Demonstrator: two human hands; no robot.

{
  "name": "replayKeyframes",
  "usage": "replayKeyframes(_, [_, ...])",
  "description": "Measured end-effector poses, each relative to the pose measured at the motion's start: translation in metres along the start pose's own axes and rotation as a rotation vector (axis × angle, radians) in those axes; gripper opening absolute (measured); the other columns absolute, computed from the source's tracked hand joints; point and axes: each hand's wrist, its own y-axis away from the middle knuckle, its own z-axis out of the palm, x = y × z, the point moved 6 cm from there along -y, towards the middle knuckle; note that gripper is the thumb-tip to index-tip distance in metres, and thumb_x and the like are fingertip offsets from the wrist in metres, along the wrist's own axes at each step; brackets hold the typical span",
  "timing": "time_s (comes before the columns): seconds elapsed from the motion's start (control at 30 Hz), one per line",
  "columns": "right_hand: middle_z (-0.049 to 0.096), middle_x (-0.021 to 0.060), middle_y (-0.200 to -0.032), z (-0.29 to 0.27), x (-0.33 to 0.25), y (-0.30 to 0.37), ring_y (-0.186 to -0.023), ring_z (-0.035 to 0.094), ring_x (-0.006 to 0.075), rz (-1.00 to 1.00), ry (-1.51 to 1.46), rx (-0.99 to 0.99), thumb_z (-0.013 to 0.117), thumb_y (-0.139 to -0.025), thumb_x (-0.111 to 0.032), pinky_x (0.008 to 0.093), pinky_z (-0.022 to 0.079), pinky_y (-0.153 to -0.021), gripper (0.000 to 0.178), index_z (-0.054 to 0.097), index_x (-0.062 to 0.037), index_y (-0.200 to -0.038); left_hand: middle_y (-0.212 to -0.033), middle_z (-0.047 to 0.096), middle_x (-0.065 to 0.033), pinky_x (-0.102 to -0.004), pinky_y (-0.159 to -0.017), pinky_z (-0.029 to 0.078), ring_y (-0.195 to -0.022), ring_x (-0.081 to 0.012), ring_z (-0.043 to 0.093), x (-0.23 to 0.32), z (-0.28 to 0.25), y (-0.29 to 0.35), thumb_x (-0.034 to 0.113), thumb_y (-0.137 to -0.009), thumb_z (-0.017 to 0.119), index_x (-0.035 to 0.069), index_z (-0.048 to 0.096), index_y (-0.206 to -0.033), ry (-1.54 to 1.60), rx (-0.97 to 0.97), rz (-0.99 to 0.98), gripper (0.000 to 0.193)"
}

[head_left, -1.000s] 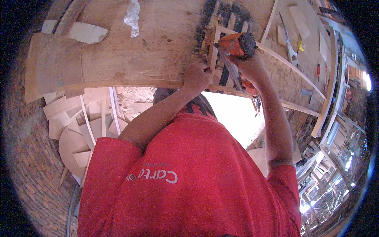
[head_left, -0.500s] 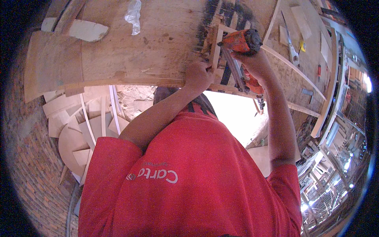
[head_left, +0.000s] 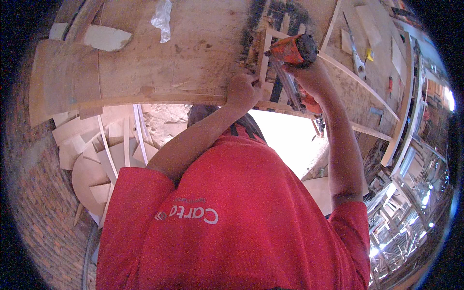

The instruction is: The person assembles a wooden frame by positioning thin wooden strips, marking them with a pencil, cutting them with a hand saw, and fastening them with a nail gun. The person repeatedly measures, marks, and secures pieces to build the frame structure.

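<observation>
An orange and black nail gun is gripped in my right hand, its nose touching or just beside a pale wooden strip. The strip belongs to a narrow wooden frame on the workbench. My left hand is closed at the near end of this strip, thumb and fingers pinching it at the bench's near edge. The gun's slanted magazine extends back toward me, with an air fitting below the handle. My fingers partly hide the handle.
Crumpled clear plastic and a pale offcut lie left on the bench. To the right are a handsaw, a yellow tape measure and long wooden strips. Cut boards lie below, beside a brick wall.
</observation>
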Motion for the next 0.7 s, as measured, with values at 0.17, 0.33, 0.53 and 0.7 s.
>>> replayKeyframes(0.17, [0.058,-0.0022,-0.065,-0.001,0.029,0.004,-0.05,0.052,0.0092,0.325,-0.069,-0.094,0.082,-0.087,-0.029,0.029,0.042,-0.044,0.029,0.067,-0.008,-0.102,-0.088,0.07,-0.0221,-0.0481,-0.077,0.057,-0.085,-0.0394,0.071,-0.012,0.01,0.001,0.021,-0.084,0.075,0.0,0.079,-0.092,0.003,-0.004,-0.079,0.023])
replayKeyframes(0.33, [0.052,-0.0051,-0.06,-0.008,0.031,0.021,-0.046,0.046,0.0072,0.515,-0.156,-0.131,0.082,-0.088,-0.029,0.027,0.036,-0.042,0.026,0.066,-0.0109,-0.097,-0.096,0.07,-0.0225,-0.0471,-0.082,0.058,-0.09,-0.0389,0.072,-0.018,0.018,0.0,0.024,-0.084,0.077,-0.001,0.077,-0.092,0.014,-0.042,-0.107,0.026])
replayKeyframes(0.53, [0.057,-0.004,-0.064,0.004,0.003,0.034,-0.047,0.049,0.0082,0.391,-0.231,-0.119,0.084,-0.086,-0.031,0.027,0.039,-0.043,0.032,0.068,-0.0112,-0.105,-0.086,0.073,-0.0198,-0.0504,-0.078,0.06,-0.083,-0.0383,0.074,-0.022,0.009,-0.002,0.038,-0.084,0.078,0.004,0.077,-0.087,-0.157,-0.171,-0.163,0.034])
replayKeyframes(0.7, [0.062,-0.0031,-0.068,0.007,0.002,0.033,-0.05,0.052,0.0086,0.335,-0.224,-0.124,0.084,-0.086,-0.031,0.0266,0.042,-0.045,0.038,0.069,-0.0123,-0.115,-0.085,0.075,-0.0171,-0.0493,-0.074,0.06,-0.08,-0.0363,0.075,-0.015,-0.003,0.001,0.046,-0.082,0.079,0.007,0.078,-0.087,-0.296,-0.229,-0.229,0.039])
